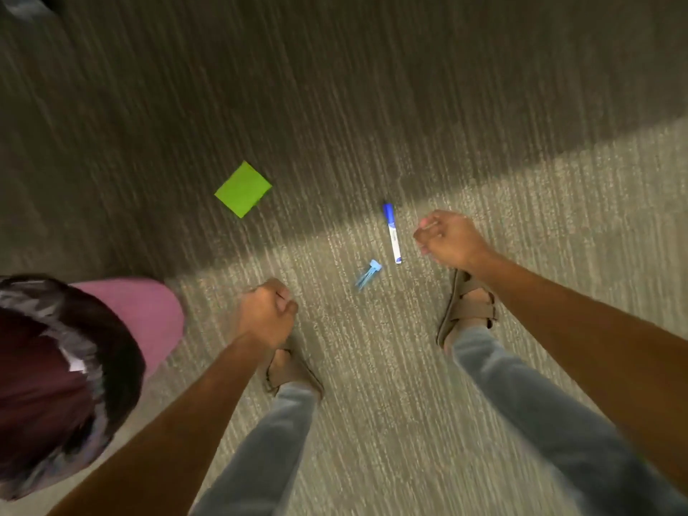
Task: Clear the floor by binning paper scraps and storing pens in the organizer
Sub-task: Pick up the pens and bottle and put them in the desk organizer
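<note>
Fingers of both hands are curled into fists and hold nothing: the left hand [266, 314] hangs over the left foot, the right hand [448, 238] over the right sandal [469, 309]. On the carpet [372, 106] a blue-capped marker [392, 232] lies just beside the right hand. A small blue scrap [368, 274] lies near its lower end, and a green note [243, 189] well apart to the left. A pink bin [149, 314] with a dark liner stands at the left.

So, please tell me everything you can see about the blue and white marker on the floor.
The marker is a slim pen with a white barrel and a blue cap on its far end, plastic by its look. It lies flat on the grey carpet, pointing away from the person. Nothing touches it; the right hand hovers beside it.
</note>
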